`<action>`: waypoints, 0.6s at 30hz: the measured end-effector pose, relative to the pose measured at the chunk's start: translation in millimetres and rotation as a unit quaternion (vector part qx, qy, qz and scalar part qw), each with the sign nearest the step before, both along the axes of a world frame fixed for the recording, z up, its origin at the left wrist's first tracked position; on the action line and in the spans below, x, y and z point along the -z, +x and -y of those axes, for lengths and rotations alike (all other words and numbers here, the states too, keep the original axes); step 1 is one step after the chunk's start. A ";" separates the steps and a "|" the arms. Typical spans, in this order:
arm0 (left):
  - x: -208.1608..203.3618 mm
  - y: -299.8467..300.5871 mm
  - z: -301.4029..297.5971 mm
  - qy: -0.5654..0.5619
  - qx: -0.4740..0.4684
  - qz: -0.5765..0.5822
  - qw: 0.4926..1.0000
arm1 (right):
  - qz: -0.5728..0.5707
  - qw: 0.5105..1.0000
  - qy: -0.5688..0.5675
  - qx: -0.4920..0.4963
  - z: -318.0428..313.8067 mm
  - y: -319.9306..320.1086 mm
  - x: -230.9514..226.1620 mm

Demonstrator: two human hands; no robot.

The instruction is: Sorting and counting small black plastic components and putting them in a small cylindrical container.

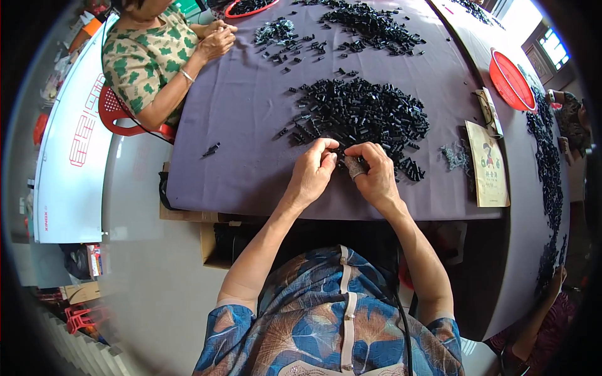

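Note:
At the near edge of a large pile of small black plastic pieces [367, 109], my two hands meet with their fingertips almost touching. My left hand [313, 170] is closed in a pinch, thumb against forefinger. My right hand [375, 174] pinches too, and a greyish wrap covers part of one of its fingers. Between the fingertips is a dark bit, seemingly a small black plastic piece [340, 154], held by both hands; its exact shape is too small to make out. A few black pieces [212, 150] lie apart on the left of the cloth.
Purple-grey cloth [244, 169] covers the table. Right of the pile lie small silvery parts [456, 156], a yellow paper packet [488, 166] and a red basket [511, 80]. More black pieces [370, 25] and silvery parts [276, 31] lie farther back. Another person [150, 62] sits at left.

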State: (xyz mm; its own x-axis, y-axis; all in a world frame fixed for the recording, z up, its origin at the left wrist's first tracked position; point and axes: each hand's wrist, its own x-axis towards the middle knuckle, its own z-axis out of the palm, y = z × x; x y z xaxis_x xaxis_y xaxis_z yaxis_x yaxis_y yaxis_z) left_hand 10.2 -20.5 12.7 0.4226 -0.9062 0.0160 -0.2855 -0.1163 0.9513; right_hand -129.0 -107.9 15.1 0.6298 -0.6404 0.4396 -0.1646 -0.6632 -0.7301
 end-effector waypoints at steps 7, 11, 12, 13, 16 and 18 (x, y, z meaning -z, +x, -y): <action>8.2 6.3 -9.2 -0.056 -0.040 -0.257 0.964 | 0.006 0.999 0.052 -0.001 -2.7 -9.4 -2.5; 5.2 -4.2 -11.3 -0.057 -0.080 -0.383 0.919 | 0.043 0.993 0.106 -0.006 -18.5 -15.8 -7.3; 3.6 -6.9 -13.0 -0.056 -0.080 -0.382 0.919 | 0.043 0.993 0.107 -0.006 -22.7 -16.4 -7.5; 1.1 -10.0 -14.3 -0.050 -0.085 -0.383 0.918 | 0.068 0.990 0.120 -0.011 -26.7 -16.9 -8.0; -0.4 -15.0 -14.0 -0.040 -0.089 -0.383 0.919 | 0.094 0.985 0.141 -0.015 -34.1 -18.0 -5.5; -0.6 -17.1 -13.9 -0.027 -0.095 -0.367 0.925 | 0.111 0.983 0.146 -0.011 -35.4 -17.3 -2.2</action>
